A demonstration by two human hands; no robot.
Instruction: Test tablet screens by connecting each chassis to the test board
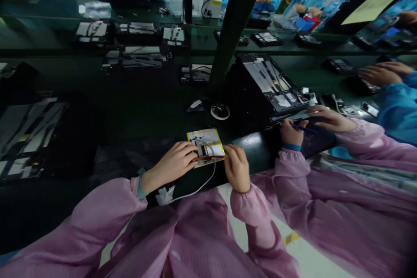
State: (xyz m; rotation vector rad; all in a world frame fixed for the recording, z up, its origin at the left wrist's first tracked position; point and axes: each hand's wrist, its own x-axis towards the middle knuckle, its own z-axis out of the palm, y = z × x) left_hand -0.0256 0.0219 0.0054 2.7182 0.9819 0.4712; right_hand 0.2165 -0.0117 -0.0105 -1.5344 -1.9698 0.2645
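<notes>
A small flat electronic assembly [213, 142] with a silvery white face, yellow edges and a brown strip along its near side sits at the front of the dark bench. My left hand [177, 160] grips its left side, fingers closed over the edge. At the opposite edge, my right hand [238, 168] has its fingers curled and pinching the right corner; the fingertips are partly hidden. A thin pale cable [198, 189] crosses the assembly and runs down to a crumpled whitish piece [165, 195] near my left wrist.
Behind the assembly lie a round white-rimmed container [220, 111] and a small dark part [197, 105]. Stacked device trays [270, 80] stand right; more device units [31, 130] lie left. A slanting dark post [236, 21] rises ahead. A co-worker's hand [291, 132] holds a blue pen-like tool.
</notes>
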